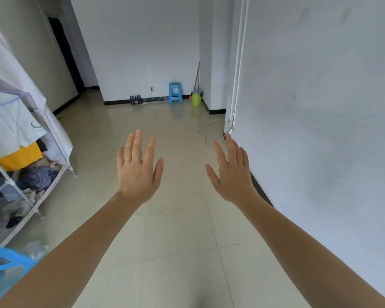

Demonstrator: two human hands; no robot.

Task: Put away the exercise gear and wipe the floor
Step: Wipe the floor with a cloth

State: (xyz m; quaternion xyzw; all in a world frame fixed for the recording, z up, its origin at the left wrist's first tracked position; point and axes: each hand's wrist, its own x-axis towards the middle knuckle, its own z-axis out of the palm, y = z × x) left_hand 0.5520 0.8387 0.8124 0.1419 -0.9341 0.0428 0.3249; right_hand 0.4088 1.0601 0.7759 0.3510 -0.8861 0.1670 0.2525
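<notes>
Blue plastic marks the near stool (0,270), cut off by the frame at near left. Behind it stands a fabric-covered clothes rack (20,152) with hung and heaped garments.

Centre: the glossy, pale tiled floor (176,230) runs to the far wall. The left hand (138,172) and right hand (233,176) are held out above it, backs up, with fingers straight and slightly spread. Each grip is released and holds nothing.

Along the far wall, from left to right:
- a black ribbed object (135,100), too small to identify and possibly exercise gear
- a far stool (175,93), also blue
- a green bucket (196,99) with a red-handled pole (197,74) leaning in the corner above it, judged to be the mop

A thin cord (206,132) lies on the floor between the bucket and the right hand. It may be a skipping rope, but that cannot be told. At right is a white wall (320,130).

Step in hand, as judged: the approach, with nothing yet collected. Loose items should be cleared before any wiping. The cord comes first, since it lies nearest in the walking line, and it is better gathered in loops than dragged. The ribbed object follows. Mopping is best worked from the far wall back toward the near side, so that no wet tile is walked on.
</notes>
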